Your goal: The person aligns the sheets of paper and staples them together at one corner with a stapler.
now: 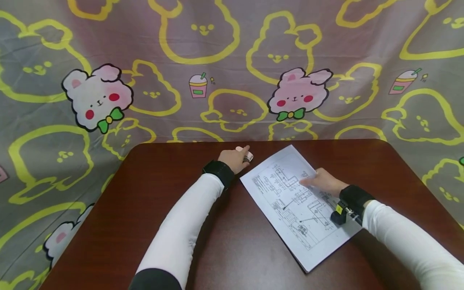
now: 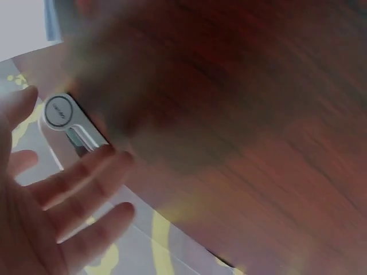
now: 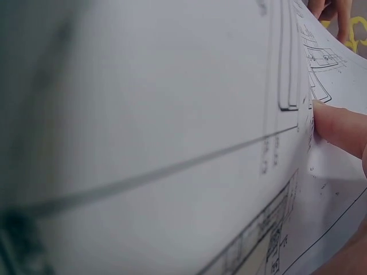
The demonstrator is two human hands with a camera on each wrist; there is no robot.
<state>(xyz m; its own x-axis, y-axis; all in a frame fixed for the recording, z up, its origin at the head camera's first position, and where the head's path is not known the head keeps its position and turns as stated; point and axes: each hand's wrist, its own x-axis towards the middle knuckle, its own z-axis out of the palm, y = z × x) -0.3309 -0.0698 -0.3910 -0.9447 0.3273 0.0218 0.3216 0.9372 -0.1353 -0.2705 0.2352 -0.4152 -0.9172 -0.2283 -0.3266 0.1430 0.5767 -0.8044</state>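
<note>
Near the table's far edge, my left hand (image 1: pixel 233 161) reaches over a small pale stapler-like object (image 1: pixel 250 156). In the left wrist view this object (image 2: pixel 58 112) has a round, ringed end with lettering and a slotted body. The fingers of my left hand (image 2: pixel 26 223) are spread and fairly straight there, partly covering it. My right hand (image 1: pixel 328 183) grips a stack of printed paper sheets (image 1: pixel 264 185) by its right side, thumb on top, other fingers hidden. In the right wrist view the paper (image 3: pixel 143 114) bends upward close to the camera, with the thumb (image 3: pixel 341 126) pressing it.
The brown wooden table (image 1: pixel 145 209) has rounded far corners. Behind it hangs a grey curtain (image 1: pixel 232 72) with yellow outlines and cartoon rabbits. A camera (image 1: pixel 338 217) on the right wrist overlaps the sheets.
</note>
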